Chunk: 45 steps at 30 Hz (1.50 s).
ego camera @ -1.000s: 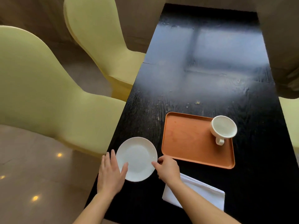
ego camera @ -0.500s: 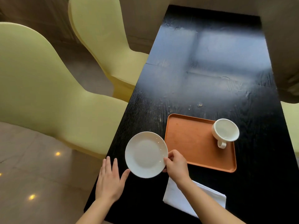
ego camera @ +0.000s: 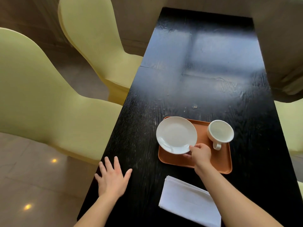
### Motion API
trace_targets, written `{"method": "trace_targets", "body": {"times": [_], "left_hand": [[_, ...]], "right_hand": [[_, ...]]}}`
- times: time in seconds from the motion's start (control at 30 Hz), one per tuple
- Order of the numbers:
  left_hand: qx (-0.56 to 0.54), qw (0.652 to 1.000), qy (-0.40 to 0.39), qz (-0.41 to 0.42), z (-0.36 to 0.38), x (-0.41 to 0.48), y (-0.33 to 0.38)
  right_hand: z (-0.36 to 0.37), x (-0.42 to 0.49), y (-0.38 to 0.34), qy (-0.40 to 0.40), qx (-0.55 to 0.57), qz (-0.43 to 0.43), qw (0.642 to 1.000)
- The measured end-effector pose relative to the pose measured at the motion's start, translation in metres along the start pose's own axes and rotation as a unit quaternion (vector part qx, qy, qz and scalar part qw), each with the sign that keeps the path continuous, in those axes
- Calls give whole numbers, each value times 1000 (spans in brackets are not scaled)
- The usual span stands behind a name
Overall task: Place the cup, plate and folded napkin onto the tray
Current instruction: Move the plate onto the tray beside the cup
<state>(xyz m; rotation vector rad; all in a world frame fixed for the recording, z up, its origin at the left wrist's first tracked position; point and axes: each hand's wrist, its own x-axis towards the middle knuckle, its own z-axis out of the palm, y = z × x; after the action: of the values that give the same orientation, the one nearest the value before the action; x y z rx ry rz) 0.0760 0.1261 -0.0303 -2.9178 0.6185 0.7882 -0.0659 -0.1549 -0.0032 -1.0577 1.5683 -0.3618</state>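
My right hand [ego camera: 200, 153] pinches the near rim of a white plate [ego camera: 176, 134] and holds it over the left part of the orange tray [ego camera: 218, 161]. I cannot tell whether the plate touches the tray. A white cup [ego camera: 220, 133] stands on the tray's right far corner, handle toward me. The folded white napkin [ego camera: 188, 202] lies on the black table [ego camera: 205, 71] in front of the tray, partly under my right forearm. My left hand [ego camera: 113, 177] rests flat on the table near its left edge, fingers spread, holding nothing.
Two pale yellow chairs [ego camera: 41, 95] stand along the table's left side, and another yellow seat [ego camera: 290, 125] shows at the right edge. A small crumb [ego camera: 194, 107] lies beyond the tray. Tiled floor [ego camera: 32, 185] is at the lower left.
My right hand lifted the plate from the table's left part and carried it right, over the tray. My left hand let go of the plate and stayed on the table.
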Motion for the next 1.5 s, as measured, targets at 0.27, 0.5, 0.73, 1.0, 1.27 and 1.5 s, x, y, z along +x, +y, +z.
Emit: {"method": "trace_targets", "body": {"times": [0.27, 0.5, 0.73, 1.0, 1.27, 1.5], "left_hand": [[0, 999, -17, -39, 4, 16, 18], [16, 999, -3, -41, 11, 17, 17], [17, 999, 7, -36, 12, 19, 21], [8, 999, 15, -45, 20, 19, 16], [2, 999, 7, -46, 19, 22, 16], [-2, 999, 3, -48, 18, 23, 16]], "right_hand": [[4, 16, 0, 20, 46, 28, 998], [-1, 24, 11, 38, 26, 34, 998], [-6, 26, 7, 52, -36, -11, 998], [-7, 22, 13, 29, -27, -8, 999], [-8, 23, 13, 29, -10, -6, 1000], [-14, 24, 16, 25, 34, -1, 999]]}}
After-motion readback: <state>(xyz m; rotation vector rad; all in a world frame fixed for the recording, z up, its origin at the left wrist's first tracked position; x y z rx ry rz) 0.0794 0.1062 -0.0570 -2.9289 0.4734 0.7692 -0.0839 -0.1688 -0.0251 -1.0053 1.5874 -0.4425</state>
